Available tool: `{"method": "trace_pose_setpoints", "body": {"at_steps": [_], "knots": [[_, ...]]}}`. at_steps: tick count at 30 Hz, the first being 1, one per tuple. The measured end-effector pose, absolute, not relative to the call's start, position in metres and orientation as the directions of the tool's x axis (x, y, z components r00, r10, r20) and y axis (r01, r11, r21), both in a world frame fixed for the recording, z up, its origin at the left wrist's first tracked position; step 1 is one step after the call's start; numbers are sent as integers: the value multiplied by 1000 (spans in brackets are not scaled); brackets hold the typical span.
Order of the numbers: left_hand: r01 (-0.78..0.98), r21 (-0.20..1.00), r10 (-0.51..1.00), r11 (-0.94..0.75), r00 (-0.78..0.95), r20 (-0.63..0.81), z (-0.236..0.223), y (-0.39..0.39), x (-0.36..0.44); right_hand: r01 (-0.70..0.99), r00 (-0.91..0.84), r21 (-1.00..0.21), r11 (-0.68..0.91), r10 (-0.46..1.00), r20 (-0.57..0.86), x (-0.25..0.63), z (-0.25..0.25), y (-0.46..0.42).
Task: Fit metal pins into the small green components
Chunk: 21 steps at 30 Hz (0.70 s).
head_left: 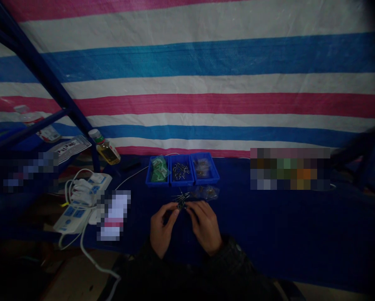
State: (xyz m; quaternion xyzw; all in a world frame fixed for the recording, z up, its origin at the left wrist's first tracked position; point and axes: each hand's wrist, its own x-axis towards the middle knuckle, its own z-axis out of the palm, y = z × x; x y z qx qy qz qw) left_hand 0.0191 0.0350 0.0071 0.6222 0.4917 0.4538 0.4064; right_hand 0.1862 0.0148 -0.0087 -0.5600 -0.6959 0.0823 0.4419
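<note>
The left hand and right hand were close together, fingertips pinching a bristling cluster of small wire-legged components. Three blue plastic trays lay at twelve o'clock. Risk: a slackened grip could scatter the fine leads across the dark blue worktop. A white power strip lay at ten o'clock, and a small bottle of amber liquid at eleven; neither's writing was legible.
</note>
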Motion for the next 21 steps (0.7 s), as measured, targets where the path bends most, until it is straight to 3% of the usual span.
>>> {"method": "trace_pose_setpoints", "body": {"at_steps": [4,9,21], "knots": [[268,937,971,-223,145,189,7,35,19,613,-72,-634,471,833,549,183,-8,14],[296,925,971,-239,94,220,9,35,19,566,8,-677,470,818,575,184,-9,13],[280,935,964,-219,210,163,8,36,19,484,22,-725,490,822,570,184,-6,11]]}}
